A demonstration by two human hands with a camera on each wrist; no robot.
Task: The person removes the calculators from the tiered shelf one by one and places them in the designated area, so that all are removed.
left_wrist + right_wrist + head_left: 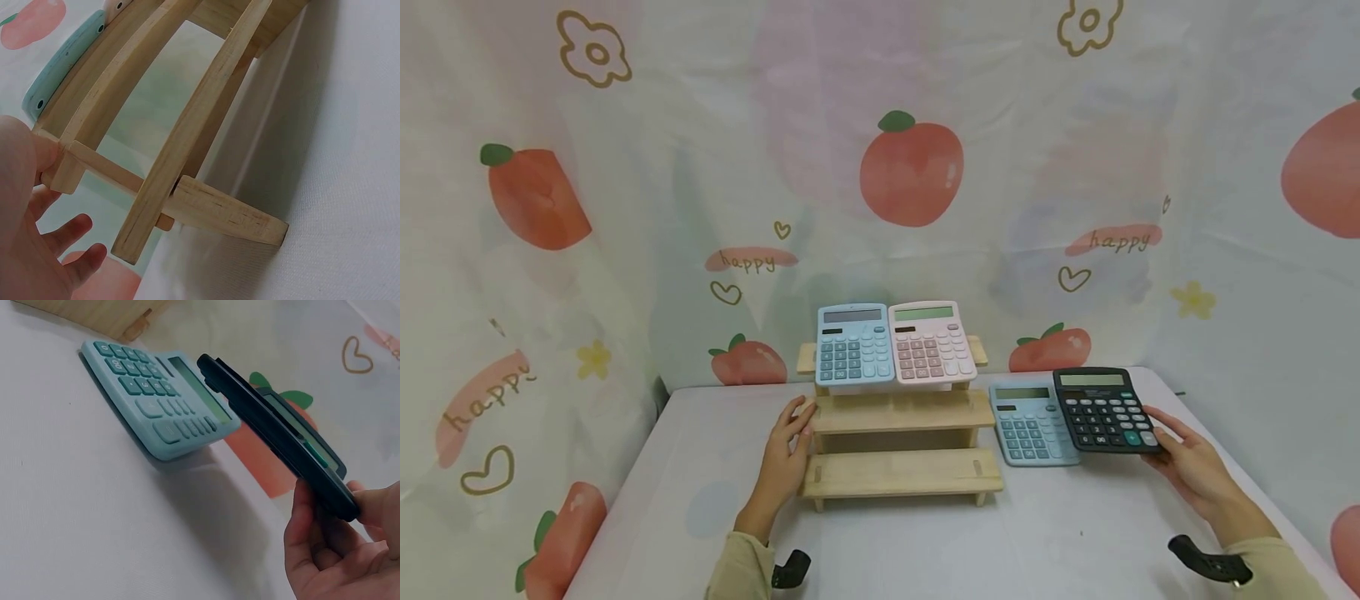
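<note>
Going left to right, taking the wooden rack as the middle of the clock: at 9 o'clock there's the left hand [786, 458], thumb and index pinching the end of the middle plank, the other fingers loosely spread in the left wrist view. The wooden rack [902, 473] itself is pale, grainy wood, three stepped planks on slim legs with chunky little feet. Up at 12 on the top step lean two rounded-corner calculators side by side: the pale blue calculator [854, 346], then the pink calculator [931, 343], both plasticky with neat rows of small raised keys. Right by the rack at 3 sits the second blue calculator [1033, 427], a smooth shell with chunky teal keys, lying on the white tablecloth [887, 542], which looks kinda finely woven. Further out at 3 is the black calculator [1105, 411], boxy dark plastic, tilted and up off the cloth, overlapping the blue one's edge in the head view. The right hand [1198, 471], between 3 and 4, pinches its right end. Behind it all, around 12, hangs a softly creased fabric backdrop [820, 167] with round peachy fruit prints.
</note>
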